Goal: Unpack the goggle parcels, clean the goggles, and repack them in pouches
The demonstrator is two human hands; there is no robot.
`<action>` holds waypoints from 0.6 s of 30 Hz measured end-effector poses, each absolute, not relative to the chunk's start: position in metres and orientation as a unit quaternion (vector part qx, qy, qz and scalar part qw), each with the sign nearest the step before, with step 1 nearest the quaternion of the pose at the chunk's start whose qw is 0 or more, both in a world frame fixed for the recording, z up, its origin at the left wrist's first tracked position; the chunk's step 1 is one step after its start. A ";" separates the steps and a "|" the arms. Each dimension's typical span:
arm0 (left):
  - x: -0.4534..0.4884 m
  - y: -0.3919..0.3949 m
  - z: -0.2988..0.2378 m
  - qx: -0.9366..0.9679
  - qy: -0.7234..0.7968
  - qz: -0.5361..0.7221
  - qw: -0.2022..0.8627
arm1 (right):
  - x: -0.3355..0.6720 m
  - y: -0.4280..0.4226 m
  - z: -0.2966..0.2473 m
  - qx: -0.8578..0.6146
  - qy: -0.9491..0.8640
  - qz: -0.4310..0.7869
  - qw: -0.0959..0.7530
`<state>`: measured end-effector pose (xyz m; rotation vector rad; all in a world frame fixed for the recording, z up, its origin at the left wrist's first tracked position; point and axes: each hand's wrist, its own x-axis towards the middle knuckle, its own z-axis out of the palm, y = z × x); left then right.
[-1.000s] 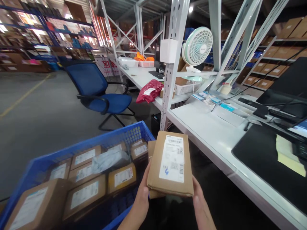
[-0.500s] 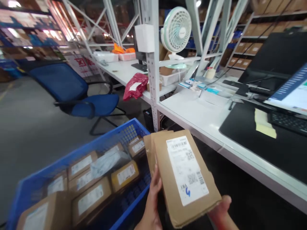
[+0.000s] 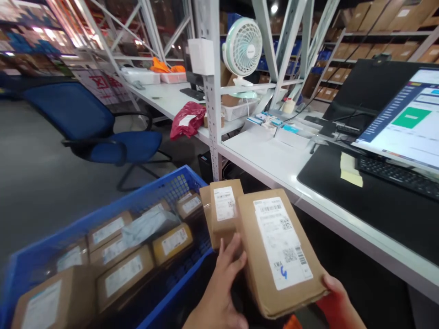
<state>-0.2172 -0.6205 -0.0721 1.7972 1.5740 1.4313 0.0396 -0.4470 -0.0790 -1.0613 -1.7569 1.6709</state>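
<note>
In the head view a labelled cardboard box (image 3: 247, 256) is tilted towards me, its white label marked in blue pen. My right hand (image 3: 338, 297) grips its lower right corner. My left hand (image 3: 222, 288) is open at the box's left side, fingers apart, with the fingertips close to the large box and to a smaller labelled box (image 3: 219, 226). That smaller box lies over another plain cardboard box (image 3: 206, 201) by the crate's right rim. What supports these two is hidden.
A blue plastic crate (image 3: 161, 315) at left holds several labelled parcels. A white workbench (image 3: 255, 148) runs along the right with a black mat (image 3: 329, 176), a keyboard (image 3: 398, 176) and a monitor (image 3: 408, 119). A metal post (image 3: 213, 105) and a blue office chair (image 3: 78, 109) stand beyond.
The large box has shifted right, uncovering the smaller labelled box behind it. My left hand has come off the large box's side and its fingers have spread. The view has turned slightly right.
</note>
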 end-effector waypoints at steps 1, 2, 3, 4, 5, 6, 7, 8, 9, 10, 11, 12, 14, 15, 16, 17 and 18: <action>-0.216 -0.621 -0.071 0.648 0.559 0.484 0.185 | 0.054 -0.442 -0.088 -0.390 -0.621 0.641 0.229; -0.214 -0.622 -0.070 0.658 0.560 0.465 0.190 | 0.068 -0.438 -0.096 -0.394 -0.590 0.669 0.222; -0.212 -0.621 -0.071 0.667 0.561 0.451 0.194 | 0.080 -0.434 -0.103 -0.400 -0.555 0.694 0.224; -0.209 -0.620 -0.072 0.673 0.560 0.442 0.194 | 0.091 -0.432 -0.108 -0.409 -0.516 0.715 0.236; -0.207 -0.619 -0.073 0.679 0.558 0.439 0.189 | 0.099 -0.432 -0.111 -0.416 -0.475 0.734 0.251; -0.204 -0.617 -0.073 0.681 0.558 0.438 0.180 | 0.104 -0.433 -0.111 -0.420 -0.434 0.751 0.268; -0.201 -0.615 -0.074 0.681 0.562 0.439 0.166 | 0.106 -0.435 -0.109 -0.420 -0.397 0.764 0.285; -0.199 -0.614 -0.074 0.676 0.570 0.442 0.148 | 0.105 -0.436 -0.106 -0.415 -0.368 0.776 0.301; -0.197 -0.613 -0.075 0.664 0.586 0.447 0.127 | 0.101 -0.437 -0.101 -0.405 -0.348 0.785 0.313; -0.195 -0.612 -0.076 0.641 0.609 0.455 0.107 | 0.094 -0.435 -0.095 -0.391 -0.339 0.793 0.321; -0.194 -0.613 -0.077 0.609 0.636 0.466 0.090 | 0.087 -0.432 -0.090 -0.376 -0.338 0.798 0.328; -0.195 -0.614 -0.081 0.570 0.662 0.481 0.078 | 0.078 -0.426 -0.084 -0.360 -0.344 0.801 0.333; -0.201 -0.616 -0.091 0.486 0.705 0.511 0.075 | 0.058 -0.410 -0.075 -0.336 -0.370 0.798 0.336; -0.207 -0.617 -0.099 0.447 0.722 0.522 0.081 | 0.048 -0.401 -0.071 -0.328 -0.384 0.793 0.341; -0.215 -0.617 -0.107 0.409 0.736 0.532 0.090 | 0.037 -0.393 -0.067 -0.321 -0.398 0.786 0.347; -0.224 -0.617 -0.115 0.369 0.746 0.545 0.100 | 0.026 -0.386 -0.063 -0.314 -0.410 0.779 0.356; -0.233 -0.615 -0.123 0.327 0.753 0.560 0.111 | 0.015 -0.380 -0.059 -0.307 -0.419 0.772 0.366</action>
